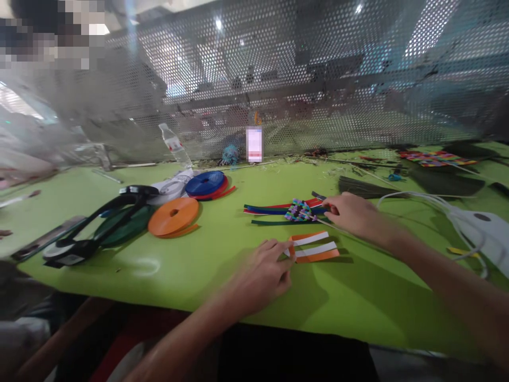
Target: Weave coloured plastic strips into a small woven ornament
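Observation:
My left hand [270,265] is closed at the folded left end of some orange and white strips [318,255], its fingertips pressed on the fold. The strips' loose ends point right, low over the table. Farther back, my right hand [352,215] has its fingers curled at the right ends of a bunch of flat strips [264,209] in red, blue, green and white. Whether a strip is between those fingertips is hidden. On the bunch lies a small woven piece [299,210] in purple, teal and black, with a thin stick running right beneath my right forearm.
On the left of the green table [222,254] are an orange strip roll [174,216], a blue roll [204,183], a green roll [127,225] and a black-framed object [99,228]. A bottle [175,146] and phone [255,144] stand behind. White cables [433,204] lie right.

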The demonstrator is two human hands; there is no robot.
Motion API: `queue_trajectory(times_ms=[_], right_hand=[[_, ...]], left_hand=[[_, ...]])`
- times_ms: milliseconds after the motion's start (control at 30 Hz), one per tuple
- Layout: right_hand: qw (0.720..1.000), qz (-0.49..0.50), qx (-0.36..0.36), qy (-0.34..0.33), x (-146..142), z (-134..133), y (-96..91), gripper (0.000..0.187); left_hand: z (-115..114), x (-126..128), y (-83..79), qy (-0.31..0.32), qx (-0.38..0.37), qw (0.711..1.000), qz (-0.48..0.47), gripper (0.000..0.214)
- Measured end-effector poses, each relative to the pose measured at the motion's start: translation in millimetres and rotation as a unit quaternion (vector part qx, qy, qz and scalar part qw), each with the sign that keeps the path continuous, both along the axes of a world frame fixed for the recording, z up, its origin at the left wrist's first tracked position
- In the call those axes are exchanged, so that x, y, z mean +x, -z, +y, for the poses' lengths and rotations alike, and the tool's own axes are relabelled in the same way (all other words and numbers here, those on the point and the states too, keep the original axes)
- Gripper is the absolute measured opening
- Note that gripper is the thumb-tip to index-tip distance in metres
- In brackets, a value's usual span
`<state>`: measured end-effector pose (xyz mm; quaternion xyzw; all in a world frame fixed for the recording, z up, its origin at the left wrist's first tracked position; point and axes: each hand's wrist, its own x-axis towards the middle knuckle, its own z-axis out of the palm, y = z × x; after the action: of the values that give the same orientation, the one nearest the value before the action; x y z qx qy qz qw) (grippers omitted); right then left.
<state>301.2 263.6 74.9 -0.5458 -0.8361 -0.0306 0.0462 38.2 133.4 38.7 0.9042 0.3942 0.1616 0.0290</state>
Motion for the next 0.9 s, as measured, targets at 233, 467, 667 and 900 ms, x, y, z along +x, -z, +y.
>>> queue_trajectory(times_ms=[233,467,667,900], right_hand=[[0.999,0.037,-0.035,-0.001,1,0,-6.7,0.025],[0.994,0.089,-0.06,-0.003,10,9,-2.8,0.024],[0.991,0.122,-0.017,-0.043,20,5,-12.9,0.02],[0.954,0.164,0.027,-0.251,-2,-58,16.4,0.025]], left_hand=[[3,3,-10.8,0.006,-0.019,1.0,0.007,0.022],[1,-5,-5.6,0.032,-0.025,0.999,0.019,0.037],[2,-1,-7.8,0.044,0.002,0.997,0.062,0.043],[4,-9,-8.3,0.073,-0.022,0.996,0.044,0.043]])
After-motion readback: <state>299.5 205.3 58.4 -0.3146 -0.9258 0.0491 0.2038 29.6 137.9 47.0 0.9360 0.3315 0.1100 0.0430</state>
